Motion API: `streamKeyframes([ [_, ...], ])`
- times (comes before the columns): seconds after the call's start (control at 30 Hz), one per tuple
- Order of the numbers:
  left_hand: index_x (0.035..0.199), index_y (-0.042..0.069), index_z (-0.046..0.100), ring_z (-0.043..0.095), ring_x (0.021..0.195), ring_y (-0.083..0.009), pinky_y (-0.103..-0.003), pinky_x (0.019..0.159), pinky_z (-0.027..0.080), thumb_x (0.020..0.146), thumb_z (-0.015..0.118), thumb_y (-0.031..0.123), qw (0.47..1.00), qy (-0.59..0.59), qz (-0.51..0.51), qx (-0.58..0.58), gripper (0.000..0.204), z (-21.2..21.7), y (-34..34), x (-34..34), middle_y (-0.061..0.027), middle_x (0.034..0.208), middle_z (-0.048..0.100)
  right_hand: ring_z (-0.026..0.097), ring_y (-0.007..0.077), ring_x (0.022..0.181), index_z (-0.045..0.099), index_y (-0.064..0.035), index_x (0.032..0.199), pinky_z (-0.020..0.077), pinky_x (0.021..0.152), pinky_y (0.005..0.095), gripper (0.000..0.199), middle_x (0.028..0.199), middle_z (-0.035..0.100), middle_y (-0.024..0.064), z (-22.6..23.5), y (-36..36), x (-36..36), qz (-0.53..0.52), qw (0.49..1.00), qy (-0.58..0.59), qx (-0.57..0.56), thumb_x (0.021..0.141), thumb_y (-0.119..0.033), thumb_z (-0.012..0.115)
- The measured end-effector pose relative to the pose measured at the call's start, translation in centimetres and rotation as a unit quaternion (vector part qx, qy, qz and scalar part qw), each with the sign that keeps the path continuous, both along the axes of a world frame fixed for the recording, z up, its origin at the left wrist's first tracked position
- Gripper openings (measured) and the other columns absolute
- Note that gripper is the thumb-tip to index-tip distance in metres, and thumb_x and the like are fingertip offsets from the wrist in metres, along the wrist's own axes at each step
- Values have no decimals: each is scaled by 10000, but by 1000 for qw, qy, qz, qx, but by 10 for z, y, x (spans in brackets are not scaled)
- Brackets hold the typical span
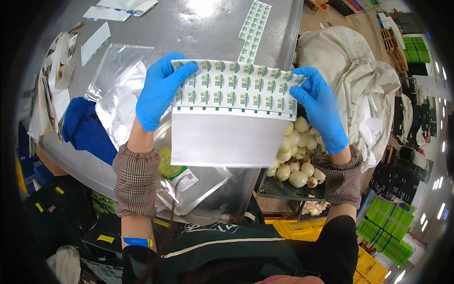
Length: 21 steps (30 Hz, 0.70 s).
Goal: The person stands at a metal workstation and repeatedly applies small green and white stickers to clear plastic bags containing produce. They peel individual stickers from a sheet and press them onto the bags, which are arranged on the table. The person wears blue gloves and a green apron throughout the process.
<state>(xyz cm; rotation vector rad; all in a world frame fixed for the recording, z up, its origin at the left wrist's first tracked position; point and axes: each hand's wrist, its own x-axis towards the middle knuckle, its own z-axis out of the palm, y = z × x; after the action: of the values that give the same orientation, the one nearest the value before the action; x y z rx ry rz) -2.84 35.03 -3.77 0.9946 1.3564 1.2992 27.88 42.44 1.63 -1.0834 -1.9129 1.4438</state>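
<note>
Stretched between my two blue-gloved hands is a sheet of stickers, white with rows of small green-and-black printed labels. Its lower part is blank white backing. My left hand pinches the upper left corner, thumb on the front. At the upper right edge, my right hand grips the sheet between thumb and fingers. The sheet is held up over the metal table and hides part of it. Below it lie clear plastic bags, one with a green-and-white label.
Peeled onions fill a dark crate at the right of the metal table. A narrow sticker strip lies farther back. Clear bags, a blue cloth and stacked papers are at left. A large white sack stands right.
</note>
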Motion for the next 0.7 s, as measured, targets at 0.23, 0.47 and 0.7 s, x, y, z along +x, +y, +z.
streamKeyframes([
  [0.23,907,35,679,554,675,-38,-201,612,448,886,652,146,1000,-4,3,13,116,9,-9,3,10,761,642,578,95,757,618,-58,942,461,700,251,91,780,614,26,30,7,-2,119,963,-243,-15,892,-133,621],
  [0.47,861,17,678,563,634,-50,-213,584,459,881,660,198,998,-11,-27,-58,183,20,-6,7,-8,741,650,564,250,795,590,-102,824,474,708,358,136,785,539,53,31,3,-18,275,675,-392,561,726,-145,674],
  [0.7,769,71,631,566,592,-34,-200,545,449,887,645,271,994,-37,-33,-97,232,2,-5,0,15,691,622,558,205,753,599,-130,790,472,634,327,121,762,520,28,35,8,-14,240,678,-282,634,706,-169,677],
])
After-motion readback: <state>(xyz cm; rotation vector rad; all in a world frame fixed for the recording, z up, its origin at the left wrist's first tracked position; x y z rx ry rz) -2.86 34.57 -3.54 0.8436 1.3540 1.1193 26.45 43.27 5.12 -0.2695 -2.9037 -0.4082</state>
